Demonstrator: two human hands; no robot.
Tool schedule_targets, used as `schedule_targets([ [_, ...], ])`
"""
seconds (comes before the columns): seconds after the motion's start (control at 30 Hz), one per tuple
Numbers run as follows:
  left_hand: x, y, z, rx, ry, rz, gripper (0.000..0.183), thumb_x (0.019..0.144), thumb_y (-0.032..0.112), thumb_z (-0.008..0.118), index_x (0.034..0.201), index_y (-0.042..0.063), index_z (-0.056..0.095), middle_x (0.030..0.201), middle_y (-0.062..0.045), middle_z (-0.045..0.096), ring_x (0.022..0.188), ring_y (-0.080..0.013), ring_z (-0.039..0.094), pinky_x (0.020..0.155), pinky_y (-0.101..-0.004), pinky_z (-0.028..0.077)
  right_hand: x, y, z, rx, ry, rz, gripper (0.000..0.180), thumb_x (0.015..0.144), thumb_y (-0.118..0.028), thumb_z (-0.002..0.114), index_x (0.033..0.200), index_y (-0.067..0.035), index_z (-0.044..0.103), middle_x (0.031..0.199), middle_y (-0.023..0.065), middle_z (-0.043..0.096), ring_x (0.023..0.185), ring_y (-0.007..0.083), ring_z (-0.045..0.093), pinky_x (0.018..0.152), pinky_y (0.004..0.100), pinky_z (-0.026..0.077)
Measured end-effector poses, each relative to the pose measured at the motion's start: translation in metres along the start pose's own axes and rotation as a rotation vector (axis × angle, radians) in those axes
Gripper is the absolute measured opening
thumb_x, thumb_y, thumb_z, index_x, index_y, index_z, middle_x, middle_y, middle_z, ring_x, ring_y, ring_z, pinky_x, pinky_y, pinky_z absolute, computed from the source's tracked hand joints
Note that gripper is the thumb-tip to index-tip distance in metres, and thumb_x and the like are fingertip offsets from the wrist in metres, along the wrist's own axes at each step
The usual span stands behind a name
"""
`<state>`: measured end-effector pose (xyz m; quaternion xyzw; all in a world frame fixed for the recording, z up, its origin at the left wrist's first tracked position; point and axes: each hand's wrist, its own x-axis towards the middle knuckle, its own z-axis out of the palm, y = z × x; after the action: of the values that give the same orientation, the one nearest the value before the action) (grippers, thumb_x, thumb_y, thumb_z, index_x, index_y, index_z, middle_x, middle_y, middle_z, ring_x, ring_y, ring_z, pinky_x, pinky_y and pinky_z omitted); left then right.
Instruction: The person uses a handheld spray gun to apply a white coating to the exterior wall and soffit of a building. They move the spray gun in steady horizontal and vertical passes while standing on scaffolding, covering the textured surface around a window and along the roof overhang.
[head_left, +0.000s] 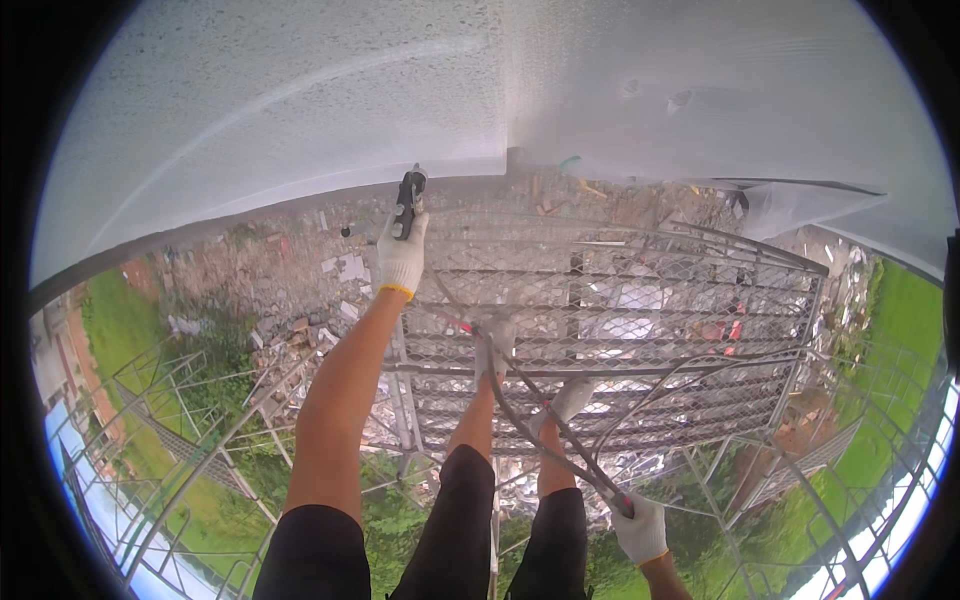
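Note:
My left hand (401, 251), in a white knit glove with a yellow cuff, is wrapped around a black spray gun (409, 201). The gun's nozzle points up at the lower edge of a grey speckled wall (315, 112), which carries a pale curved streak. My right hand (642, 528), gloved alike, grips a pair of dark hoses (551, 450) low on the right. These hoses run up past my legs toward the gun, with red marks along them. Where they join the gun is hidden behind my left hand and forearm.
Translucent plastic sheeting (720, 90) covers the wall on the right, its lower edge hanging loose. My feet stand on a metal mesh scaffold platform (675, 330) high above rubble (345, 266). Scaffold tubes (180, 480) rise on both sides, with grass (911, 337) beyond.

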<state>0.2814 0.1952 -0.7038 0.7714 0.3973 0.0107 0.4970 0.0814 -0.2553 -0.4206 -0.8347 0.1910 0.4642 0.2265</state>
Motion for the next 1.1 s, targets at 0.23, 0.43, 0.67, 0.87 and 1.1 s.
schedule_targets([
  [0.23,0.029,-0.051,0.037,0.005,0.000,-0.144,0.033,0.095,0.033,0.077,0.112,0.005,0.070,0.076,-0.001,0.067,0.063,-0.0157,0.063,0.057,-0.0333,0.049,0.028,0.029,0.018,0.060,-0.010,-0.012,0.017,0.082,-0.018,0.070,0.084,-0.001,0.066,0.061,0.0179,0.057,0.055,0.0357,0.059,0.056,0.0423,0.047],
  [0.43,0.011,-0.045,0.057,-0.056,0.001,-0.204,0.031,0.094,0.034,0.078,0.110,0.008,0.072,0.066,0.002,0.060,0.045,-0.0122,0.052,0.042,-0.0332,0.039,0.012,0.053,0.018,0.072,-0.012,0.042,0.019,0.081,-0.019,0.072,0.091,-0.003,0.070,0.061,0.0171,0.058,0.055,0.0332,0.061,0.057,0.0409,0.049],
  [0.67,-0.016,0.001,0.052,-0.129,0.064,-0.052,0.028,0.095,0.032,0.078,0.105,0.007,0.074,0.069,0.004,0.062,0.052,-0.0082,0.052,0.047,-0.0301,0.038,-0.002,0.073,0.012,0.142,0.053,-0.033,0.017,0.083,-0.018,0.071,0.092,-0.004,0.071,0.062,0.0157,0.059,0.055,0.0300,0.062,0.056,0.0407,0.048],
  [0.87,-0.067,0.087,0.019,-0.184,-0.022,-0.273,0.034,0.095,0.033,0.078,0.114,0.005,0.072,0.082,0.001,0.068,0.066,-0.0087,0.058,0.059,-0.0277,0.044,-0.038,0.086,-0.014,0.208,0.106,-0.110,0.016,0.085,-0.016,0.069,0.094,-0.002,0.072,0.062,0.0159,0.059,0.052,0.0252,0.057,0.055,0.0401,0.045],
  [1.1,-0.119,0.142,-0.040,-0.373,-0.004,-0.047,0.031,0.096,0.028,0.077,0.116,0.004,0.071,0.089,0.002,0.069,0.072,-0.0066,0.058,0.061,-0.0250,0.043,-0.101,0.099,-0.058,0.200,0.152,-0.180,0.016,0.085,-0.017,0.069,0.091,-0.003,0.071,0.064,0.0191,0.060,0.055,0.0318,0.061,0.056,0.0421,0.047],
])
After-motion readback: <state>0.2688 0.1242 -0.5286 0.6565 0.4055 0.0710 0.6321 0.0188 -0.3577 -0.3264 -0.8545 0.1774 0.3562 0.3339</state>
